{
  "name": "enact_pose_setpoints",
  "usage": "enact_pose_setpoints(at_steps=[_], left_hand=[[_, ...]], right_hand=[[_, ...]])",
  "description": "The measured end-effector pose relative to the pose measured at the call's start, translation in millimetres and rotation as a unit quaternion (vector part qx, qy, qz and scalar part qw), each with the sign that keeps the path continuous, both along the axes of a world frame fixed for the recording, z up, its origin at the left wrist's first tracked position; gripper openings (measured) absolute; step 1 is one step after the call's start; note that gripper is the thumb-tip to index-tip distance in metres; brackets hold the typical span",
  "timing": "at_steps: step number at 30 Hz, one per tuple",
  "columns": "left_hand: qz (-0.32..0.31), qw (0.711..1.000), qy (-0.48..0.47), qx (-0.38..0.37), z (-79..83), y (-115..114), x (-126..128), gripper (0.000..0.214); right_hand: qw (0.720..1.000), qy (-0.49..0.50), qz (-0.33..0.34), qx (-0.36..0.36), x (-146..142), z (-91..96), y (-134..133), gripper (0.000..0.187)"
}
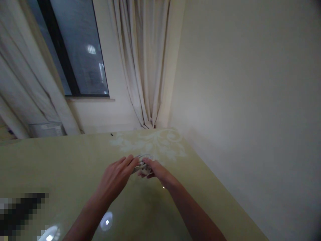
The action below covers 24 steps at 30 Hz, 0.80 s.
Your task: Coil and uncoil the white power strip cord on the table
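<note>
Between my two hands is a small whitish bundle with looped, strand-like edges and some darker spots. Its exact kind is hard to make out, since fingers cover much of it. My left hand grips the bundle's left side, fingers closed over the top. On the other side, my right hand pinches it, with the thumb on top and fingers curled beneath. Both hands hold it above the glossy yellow-green tabletop.
A pale floral pattern decorates the table's far corner, near a tiny dark object. The plain wall runs along the right edge. Beyond the far edge hang curtains beside a dark window. Lamp reflections show on the surface.
</note>
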<state>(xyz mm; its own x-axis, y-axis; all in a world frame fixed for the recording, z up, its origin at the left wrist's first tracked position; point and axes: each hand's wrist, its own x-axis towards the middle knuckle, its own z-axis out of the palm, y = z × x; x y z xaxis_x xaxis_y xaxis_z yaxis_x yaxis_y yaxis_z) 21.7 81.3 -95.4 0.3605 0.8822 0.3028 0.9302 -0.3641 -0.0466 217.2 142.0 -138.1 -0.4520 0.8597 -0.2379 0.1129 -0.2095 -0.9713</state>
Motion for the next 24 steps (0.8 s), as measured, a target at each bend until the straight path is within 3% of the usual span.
enact_pose_setpoints(at_steps=[4, 11, 14, 17, 20, 24], left_hand=[[-0.023, 0.998, 0.035, -0.044, -5.4, 4, 6, 0.036], [-0.056, 0.997, -0.012, -0.046, -23.7, 6, 20, 0.024], [-0.038, 0.996, -0.033, -0.078, -28.0, 2, 31, 0.027], [-0.014, 0.989, -0.049, -0.140, -30.9, -1, 40, 0.028], [0.022, 0.982, -0.036, -0.183, -28.3, -2, 42, 0.029], [0.077, 0.979, -0.043, -0.182, -16.0, 3, 29, 0.035]], right_hand=[[0.978, -0.180, 0.025, 0.104, 9, -13.4, 12, 0.051], [0.949, -0.276, 0.044, 0.143, 24, -8.0, 12, 0.042], [0.910, -0.372, 0.033, 0.179, 29, 0.0, 10, 0.026], [0.870, -0.445, 0.006, 0.211, 31, 0.1, 12, 0.025], [0.875, -0.442, -0.010, 0.198, 32, -8.5, 19, 0.026], [0.899, -0.406, -0.007, 0.163, 37, -21.5, 30, 0.027]])
